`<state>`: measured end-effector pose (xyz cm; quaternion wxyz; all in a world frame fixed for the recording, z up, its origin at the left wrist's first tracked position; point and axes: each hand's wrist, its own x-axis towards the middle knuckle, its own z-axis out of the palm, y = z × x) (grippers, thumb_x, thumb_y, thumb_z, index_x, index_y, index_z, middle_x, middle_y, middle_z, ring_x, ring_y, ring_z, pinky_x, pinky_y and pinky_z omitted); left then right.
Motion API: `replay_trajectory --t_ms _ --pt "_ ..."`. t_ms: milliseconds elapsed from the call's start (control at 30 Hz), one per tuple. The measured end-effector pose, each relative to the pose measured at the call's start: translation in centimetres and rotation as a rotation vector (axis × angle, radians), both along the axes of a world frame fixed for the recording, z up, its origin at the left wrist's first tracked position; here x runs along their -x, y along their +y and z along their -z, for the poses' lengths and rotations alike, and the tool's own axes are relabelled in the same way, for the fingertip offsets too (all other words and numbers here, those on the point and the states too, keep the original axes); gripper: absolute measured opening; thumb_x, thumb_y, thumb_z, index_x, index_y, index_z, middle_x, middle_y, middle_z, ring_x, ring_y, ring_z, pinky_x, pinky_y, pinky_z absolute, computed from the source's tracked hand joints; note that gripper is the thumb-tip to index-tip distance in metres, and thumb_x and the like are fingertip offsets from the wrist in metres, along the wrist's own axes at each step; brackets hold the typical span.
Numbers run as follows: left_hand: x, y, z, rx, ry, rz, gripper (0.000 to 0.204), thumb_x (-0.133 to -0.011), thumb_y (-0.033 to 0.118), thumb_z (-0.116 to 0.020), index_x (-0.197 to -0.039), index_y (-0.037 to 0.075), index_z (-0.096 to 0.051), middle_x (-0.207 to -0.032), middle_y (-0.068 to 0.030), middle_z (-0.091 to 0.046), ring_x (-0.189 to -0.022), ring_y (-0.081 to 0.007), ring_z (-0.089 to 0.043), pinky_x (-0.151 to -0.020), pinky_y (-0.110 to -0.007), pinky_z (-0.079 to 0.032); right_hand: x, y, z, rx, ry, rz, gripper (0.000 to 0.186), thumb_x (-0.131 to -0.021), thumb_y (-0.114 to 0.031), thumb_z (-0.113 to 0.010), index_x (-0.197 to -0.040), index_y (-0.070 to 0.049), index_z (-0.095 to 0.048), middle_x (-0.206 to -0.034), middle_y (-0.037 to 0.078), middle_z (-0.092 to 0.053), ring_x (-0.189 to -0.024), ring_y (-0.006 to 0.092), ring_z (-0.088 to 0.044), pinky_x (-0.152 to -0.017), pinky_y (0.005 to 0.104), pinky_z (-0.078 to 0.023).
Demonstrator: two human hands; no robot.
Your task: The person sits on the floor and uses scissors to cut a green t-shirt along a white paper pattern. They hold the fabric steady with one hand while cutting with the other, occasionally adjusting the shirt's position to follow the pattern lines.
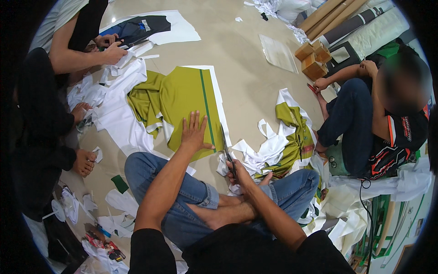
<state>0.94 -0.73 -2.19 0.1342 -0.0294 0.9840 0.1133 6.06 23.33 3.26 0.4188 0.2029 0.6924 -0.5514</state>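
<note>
I see right hand (240,176) closed round scissors (227,150), blades pointing away from grip along white paper edge (218,98). Left hand (195,133) open, flat on olive fabric panel (182,98), just left of blades. Green stripe (207,107) parallels cut line. Right hand nearer.

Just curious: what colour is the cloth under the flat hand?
Olive-yellow cloth with a thin green stripe, under the left hand; shows best in the head view.

Left hand (195,132) lies flat, fingers spread, arm stretched forward; right hand (240,176) is curled tight, forearm angled inward.
</note>
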Motion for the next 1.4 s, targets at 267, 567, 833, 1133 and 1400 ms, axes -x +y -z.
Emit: replay_trajectory --t_ms 267,567,833,1133,1400 --pt "0.0 0.2 -0.5 0.018 -0.012 0.036 0.141 -0.062 0.086 -0.068 -0.162 0.011 -0.003 -0.166 -0.0246 0.001 -0.154 -0.0398 0.004 -0.121 -0.062 -0.006 -0.2 0.4 0.3 -0.011 0.024 -0.005 0.043 -0.094 -0.042 -0.066 -0.124 -0.017 -0.051 -0.069 -0.003 -0.051 -0.055 0.0103 -0.047 -0.052 0.0271 -0.036" --pt "-0.3 0.6 -0.5 0.023 -0.031 0.032 0.140 -0.062 0.084 -0.070 -0.162 0.012 -0.004 -0.167 -0.0207 0.001 -0.155 -0.0366 0.004 -0.121 -0.062 -0.005 0.6 -0.4 0.1 0.001 0.081 -0.071 0.047 -0.096 -0.046 -0.062 -0.129 -0.016 -0.051 -0.070 -0.003 -0.051 -0.056 0.0111 -0.046 -0.056 0.0286 -0.038" --pt "-0.6 1.3 -1.1 0.047 -0.077 0.039 0.141 -0.061 0.084 -0.070 -0.162 0.014 -0.002 -0.168 -0.0174 0.002 -0.155 -0.0357 0.005 -0.117 -0.068 -0.006 2.1 -1.0 0.0 0.102 -0.046 0.054 0.047 -0.097 -0.032 -0.059 -0.138 -0.012 -0.048 -0.071 -0.001 -0.050 -0.056 0.0107 -0.044 -0.050 0.0276 -0.036" --pt "-0.8 1.9 -1.7 0.058 -0.143 0.042 0.141 -0.061 0.083 -0.071 -0.162 0.014 0.001 -0.168 -0.0171 0.005 -0.155 -0.0356 0.006 -0.116 -0.072 -0.004 2.0 -2.0 -1.0 0.046 0.022 0.011 0.046 -0.097 -0.038 -0.059 -0.134 -0.012 -0.048 -0.072 -0.001 -0.049 -0.056 0.0105 -0.044 -0.050 0.0287 -0.035" --pt "-1.0 2.3 -2.4 0.064 -0.174 0.038 0.140 -0.062 0.081 -0.072 -0.162 0.014 0.001 -0.168 -0.0163 0.005 -0.155 -0.0363 0.006 -0.113 -0.075 -0.003 2.2 -2.4 -0.2 0.015 0.072 0.000 0.047 -0.095 -0.042 -0.061 -0.129 -0.012 -0.050 -0.075 -0.001 -0.049 -0.056 0.0100 -0.044 -0.051 0.0278 -0.034"
